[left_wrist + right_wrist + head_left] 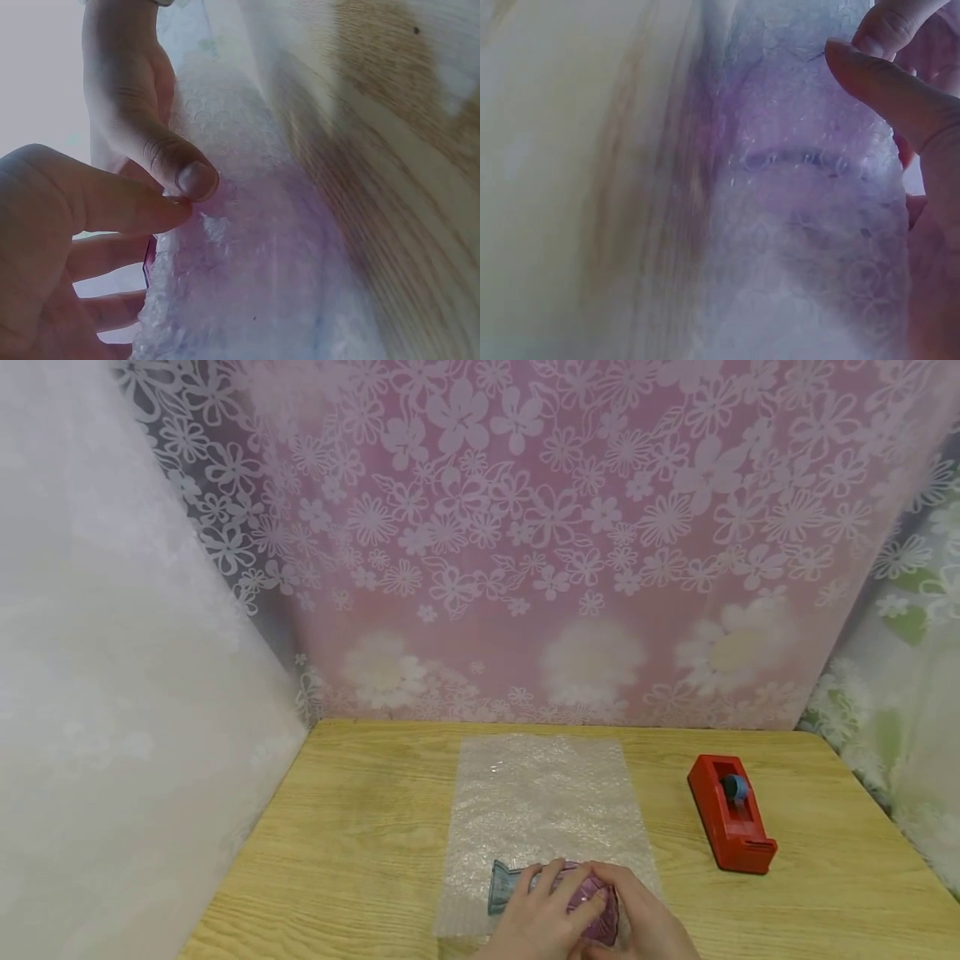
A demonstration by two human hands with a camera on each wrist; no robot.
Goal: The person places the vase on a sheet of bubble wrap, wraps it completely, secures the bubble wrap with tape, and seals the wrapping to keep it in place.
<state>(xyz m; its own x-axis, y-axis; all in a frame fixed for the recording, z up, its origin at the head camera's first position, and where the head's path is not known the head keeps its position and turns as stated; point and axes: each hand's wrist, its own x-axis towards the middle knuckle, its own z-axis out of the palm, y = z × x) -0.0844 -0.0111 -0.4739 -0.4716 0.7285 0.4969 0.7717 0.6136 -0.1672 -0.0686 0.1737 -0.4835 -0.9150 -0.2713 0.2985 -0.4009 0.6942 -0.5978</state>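
A glass vase with a blue-grey neck (pixel 502 888) and a ribbed purple body (pixel 604 930) lies on its side, mouth to the left, over the near part of a bubble wrap sheet (pixel 547 802). My left hand (pixel 536 920) spreads its fingers over the top of the vase. From the right, my right hand (pixel 647 917) grips round the base end. Both thumbs, side by side in the left wrist view, press the near edge of the bubble wrap (pixel 255 255) up against the vase. Purple shows through the wrap (pixel 802 202) in the right wrist view.
A red tape dispenser (pixel 731 818) with a small blue roll stands on the wooden table (pixel 360 827) to the right of the sheet. Floral curtains (pixel 555 527) hang behind the table and along both sides.
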